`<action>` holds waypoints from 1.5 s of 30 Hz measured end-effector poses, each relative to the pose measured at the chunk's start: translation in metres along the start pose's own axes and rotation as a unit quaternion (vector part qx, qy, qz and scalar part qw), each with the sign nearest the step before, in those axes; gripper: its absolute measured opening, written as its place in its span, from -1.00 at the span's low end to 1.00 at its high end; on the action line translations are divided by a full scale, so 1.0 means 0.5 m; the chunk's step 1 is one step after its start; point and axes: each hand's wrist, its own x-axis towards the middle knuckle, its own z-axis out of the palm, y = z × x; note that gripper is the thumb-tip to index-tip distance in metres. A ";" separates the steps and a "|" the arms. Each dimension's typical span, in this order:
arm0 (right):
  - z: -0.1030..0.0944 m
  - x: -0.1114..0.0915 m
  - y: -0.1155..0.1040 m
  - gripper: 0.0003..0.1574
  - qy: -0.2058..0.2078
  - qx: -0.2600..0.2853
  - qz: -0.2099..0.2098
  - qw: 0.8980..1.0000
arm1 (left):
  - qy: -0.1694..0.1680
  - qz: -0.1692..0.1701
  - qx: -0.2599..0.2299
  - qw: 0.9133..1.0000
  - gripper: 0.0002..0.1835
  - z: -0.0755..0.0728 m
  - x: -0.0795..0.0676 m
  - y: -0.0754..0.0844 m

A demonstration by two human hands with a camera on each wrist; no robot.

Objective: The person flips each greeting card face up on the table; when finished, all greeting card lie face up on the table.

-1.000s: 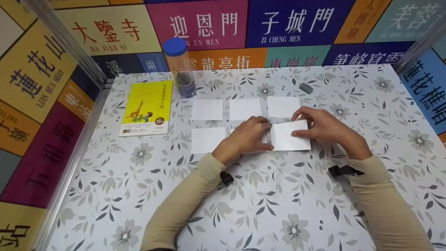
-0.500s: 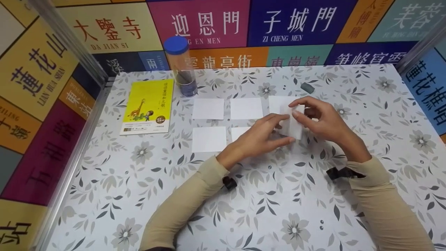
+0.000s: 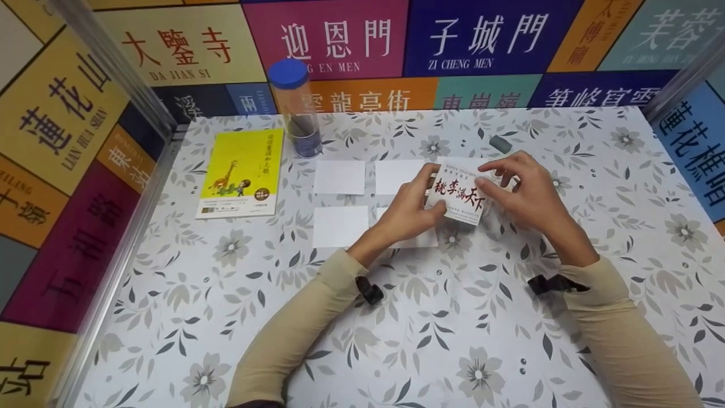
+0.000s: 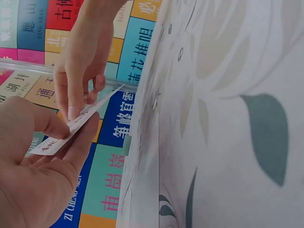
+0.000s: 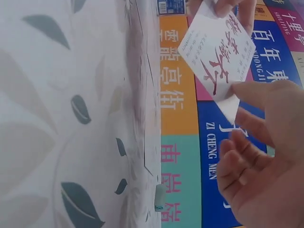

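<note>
head view: the left hand (image 3: 405, 211) is pinching a square white card with red brush-style characters (image 3: 460, 195). its thumb is pressing on the printed face near the lower left corner while the fingers are curling behind; the card is filling the narrow gap between them. the right hand (image 3: 529, 195) is holding the opposite edge. in the right wrist view its thumb is lying on the printed face and the lower fingers are curling loosely beneath; exact index contact: cannot tell.

card position: being held clear of the tabletop, tilting, printed face turning up toward the head camera. the left wrist view is showing it nearly edge-on between both hands.

surroundings: a white tablecloth with grey leaf-and-flower print (image 3: 396, 351) is covering the table. plain-faced white square cards are lying flat in rows: upper left (image 3: 340, 177), upper middle (image 3: 393, 175), lower left (image 3: 341, 226), and a lower one (image 3: 419, 239) that the left hand is partly hiding. a yellow rectangular book with a giraffe cover (image 3: 241, 173) is lying at the left; just beside it a clear plastic cylinder with a blue lid (image 3: 295, 102) is standing upright. a small grey-green cylinder (image 3: 500, 143) is lying beyond the right hand.
</note>
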 end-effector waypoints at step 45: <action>-0.014 -0.007 0.044 -0.58 -0.202 -0.080 0.120 0.969 | -0.134 -0.038 0.384 0.913 -0.54 0.005 -0.017 -0.011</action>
